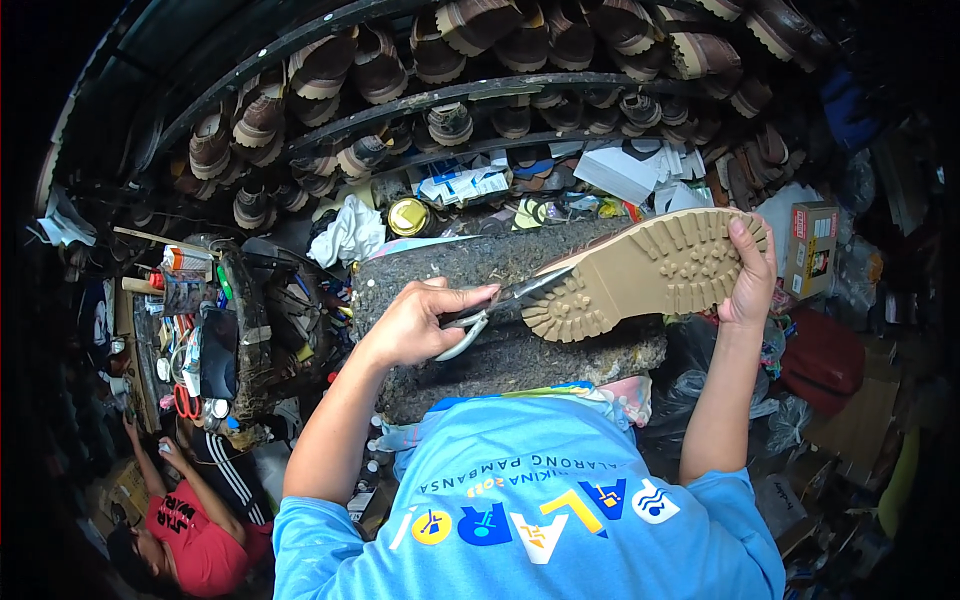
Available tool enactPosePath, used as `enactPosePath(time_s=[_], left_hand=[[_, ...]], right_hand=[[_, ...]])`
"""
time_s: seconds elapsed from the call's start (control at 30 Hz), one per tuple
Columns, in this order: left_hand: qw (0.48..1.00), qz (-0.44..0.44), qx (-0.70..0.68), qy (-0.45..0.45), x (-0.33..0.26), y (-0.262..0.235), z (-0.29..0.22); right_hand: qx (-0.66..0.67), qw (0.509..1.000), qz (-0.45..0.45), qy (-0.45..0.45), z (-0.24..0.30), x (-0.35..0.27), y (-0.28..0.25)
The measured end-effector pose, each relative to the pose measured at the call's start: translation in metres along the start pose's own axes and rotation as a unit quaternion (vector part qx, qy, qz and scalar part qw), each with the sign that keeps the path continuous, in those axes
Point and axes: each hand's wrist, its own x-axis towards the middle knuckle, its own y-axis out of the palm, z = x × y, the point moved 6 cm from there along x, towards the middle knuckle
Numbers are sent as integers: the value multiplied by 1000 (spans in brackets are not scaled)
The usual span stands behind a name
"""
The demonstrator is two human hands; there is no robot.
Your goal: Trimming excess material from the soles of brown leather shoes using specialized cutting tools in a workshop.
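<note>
From my remote station I observed the left hand (425, 320) closed around the pale handle of the scissors (520, 292), whose dark blades met, in view, the near-left rim of a shoe (650, 272). The shoe, tan lugged sole facing me, extended rightward to the right hand (748, 272), which gripped its opposite end. The rough dark bench (400, 268) spread beneath; beyond its far edge stood a yellow tin (410, 217), and right of the right hand, a cardboard box (808, 250).
</note>
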Motion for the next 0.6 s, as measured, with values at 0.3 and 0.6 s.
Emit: enactPosePath(time_s=[0.3, 0.6], left_hand=[[973, -38, -137, -183, -50, -3, -11], [979, -34, -92, -180, -88, 5, -54]], right_hand=[[-54, 997, 8, -59, 22, -30, 19], [-90, 975, 65, -193, 45, -102, 58]])
